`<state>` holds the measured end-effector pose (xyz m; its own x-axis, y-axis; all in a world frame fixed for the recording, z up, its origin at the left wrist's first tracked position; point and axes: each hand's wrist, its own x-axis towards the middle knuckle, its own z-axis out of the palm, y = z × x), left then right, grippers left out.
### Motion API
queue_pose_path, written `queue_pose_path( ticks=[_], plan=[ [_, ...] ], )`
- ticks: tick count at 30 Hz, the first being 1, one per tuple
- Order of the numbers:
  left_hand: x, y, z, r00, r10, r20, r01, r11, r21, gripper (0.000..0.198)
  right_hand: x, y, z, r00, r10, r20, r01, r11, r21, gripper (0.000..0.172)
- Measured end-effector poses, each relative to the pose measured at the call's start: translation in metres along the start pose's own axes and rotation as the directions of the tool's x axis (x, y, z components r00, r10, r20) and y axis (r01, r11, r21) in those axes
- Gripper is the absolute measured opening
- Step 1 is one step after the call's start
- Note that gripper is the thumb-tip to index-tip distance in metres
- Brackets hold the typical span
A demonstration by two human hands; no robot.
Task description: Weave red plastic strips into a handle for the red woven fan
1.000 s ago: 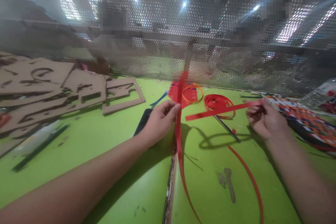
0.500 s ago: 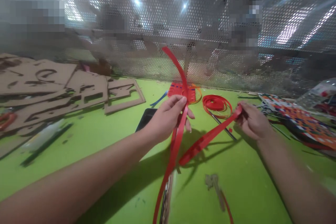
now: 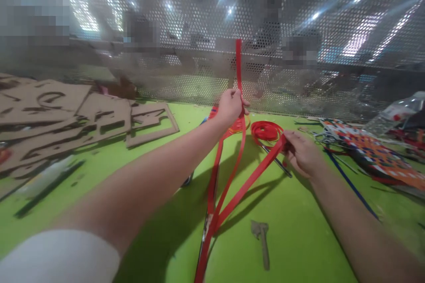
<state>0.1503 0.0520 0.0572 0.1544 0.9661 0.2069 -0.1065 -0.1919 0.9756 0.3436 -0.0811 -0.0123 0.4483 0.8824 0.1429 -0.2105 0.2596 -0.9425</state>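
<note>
My left hand point(image 3: 233, 107) is closed on a long flat red strip point(image 3: 238, 64), whose end stands upright above my fingers. Below the hand the strip runs down toward the table's near edge. My right hand point(image 3: 303, 154) pinches a red strip length point(image 3: 250, 185) that slants down to the lower middle, where several red lengths meet. A red woven piece point(image 3: 212, 112) shows partly behind my left wrist. Just left of my right fingers lies a coil of red strip point(image 3: 265, 130), with a dark thin rod point(image 3: 280, 166) beside it.
Cut cardboard sheets point(image 3: 59, 106) pile up on the left, near a clear packet point(image 3: 46, 179). A small hammer-shaped cardboard piece point(image 3: 264, 245) lies in front. At right are a multicoloured woven mat point(image 3: 372, 146) and a plastic bottle point(image 3: 398, 112). A perforated metal screen point(image 3: 199, 62) closes off the back.
My left hand has moved up and away from me along the red strip, and the strip's upper end now stands straighter. My right hand has shifted slightly left, still holding its length.
</note>
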Motion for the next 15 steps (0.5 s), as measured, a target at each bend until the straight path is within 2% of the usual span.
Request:
queue_pose_path(
  ticks=[4, 7, 11, 15],
  plan=[
    [0.042, -0.014, 0.001, 0.995, -0.015, -0.098, 0.021, 0.998, 0.052, 0.019, -0.002, 0.000, 0.002, 0.992, 0.062, 0.106, -0.054, 0.996, -0.074, 0.028],
    [0.056, -0.027, -0.002, 0.991, -0.031, -0.127, 0.047, 0.991, 0.128, 0.016, -0.004, 0.002, 0.002, 0.989, 0.071, 0.129, -0.056, 0.992, -0.114, 0.034],
    [0.046, -0.043, -0.008, 0.996, -0.047, -0.069, 0.067, 0.946, 0.318, 0.017, -0.006, 0.003, 0.003, 0.989, 0.074, 0.125, -0.055, 0.987, -0.151, 0.039],
    [0.007, -0.036, -0.013, 0.997, -0.033, 0.076, -0.010, 0.862, 0.507, 0.025, -0.011, 0.003, 0.005, 0.990, 0.053, 0.131, -0.023, 0.976, -0.216, 0.042]
  ],
)
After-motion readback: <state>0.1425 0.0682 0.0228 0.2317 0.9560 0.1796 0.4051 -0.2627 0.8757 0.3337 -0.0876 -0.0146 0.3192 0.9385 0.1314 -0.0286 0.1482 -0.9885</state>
